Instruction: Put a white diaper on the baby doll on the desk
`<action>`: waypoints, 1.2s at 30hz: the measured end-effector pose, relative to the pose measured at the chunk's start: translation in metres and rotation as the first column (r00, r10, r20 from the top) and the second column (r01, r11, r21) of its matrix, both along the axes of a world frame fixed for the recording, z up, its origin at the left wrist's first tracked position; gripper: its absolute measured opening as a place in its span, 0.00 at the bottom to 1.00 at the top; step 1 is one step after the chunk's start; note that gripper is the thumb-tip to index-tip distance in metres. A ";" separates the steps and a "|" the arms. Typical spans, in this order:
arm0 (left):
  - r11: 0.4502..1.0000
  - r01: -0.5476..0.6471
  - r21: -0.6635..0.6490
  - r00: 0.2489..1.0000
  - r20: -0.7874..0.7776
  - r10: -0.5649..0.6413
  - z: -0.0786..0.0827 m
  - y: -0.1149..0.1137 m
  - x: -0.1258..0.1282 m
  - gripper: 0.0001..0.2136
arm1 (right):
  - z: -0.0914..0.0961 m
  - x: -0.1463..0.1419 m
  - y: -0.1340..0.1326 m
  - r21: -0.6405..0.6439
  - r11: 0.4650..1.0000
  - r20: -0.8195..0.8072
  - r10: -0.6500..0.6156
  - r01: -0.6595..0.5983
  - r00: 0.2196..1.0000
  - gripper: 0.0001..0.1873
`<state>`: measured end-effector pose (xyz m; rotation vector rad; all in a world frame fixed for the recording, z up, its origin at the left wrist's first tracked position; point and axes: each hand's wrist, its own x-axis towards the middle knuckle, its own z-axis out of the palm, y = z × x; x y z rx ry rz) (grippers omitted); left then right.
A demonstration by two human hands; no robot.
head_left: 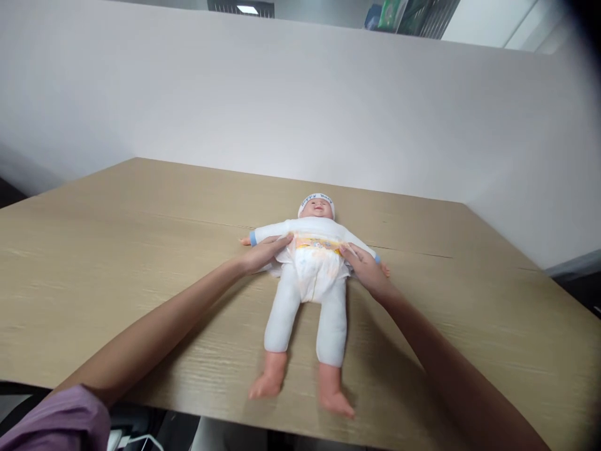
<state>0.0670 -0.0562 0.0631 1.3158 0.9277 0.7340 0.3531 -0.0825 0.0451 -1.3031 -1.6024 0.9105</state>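
Observation:
A baby doll in white clothes and a white cap lies on its back, feet toward me. Around its hips is a white diaper with a yellow-orange printed waistband. At the left side of that waistband, my left hand pinches the diaper's edge between thumb and fingers. My right hand grips the opposite edge in the same way, close to the doll's blue cuff. The doll's arms stretch out to both sides, and its bare feet point toward the near table edge.
The doll rests on a wood-grain table. Behind the table stands a pale partition. Below the near edge, a white cable and dark items show at the lower left.

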 end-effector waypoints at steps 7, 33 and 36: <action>0.911 -0.344 0.227 0.908 -0.166 0.384 0.001 -0.010 -0.010 0.20 | 0.000 0.024 -0.022 0.208 0.952 0.183 -0.264 0.225 0.947 0.28; 0.426 0.245 0.871 0.801 -0.429 0.416 -0.011 -0.042 -0.040 0.10 | 0.005 0.002 -0.056 0.499 0.837 0.465 -0.039 -0.225 0.884 0.27; 0.436 0.420 0.796 0.754 -0.573 0.320 -0.009 -0.033 -0.057 0.10 | -0.005 0.010 -0.045 0.468 0.848 0.465 0.004 -0.250 0.885 0.27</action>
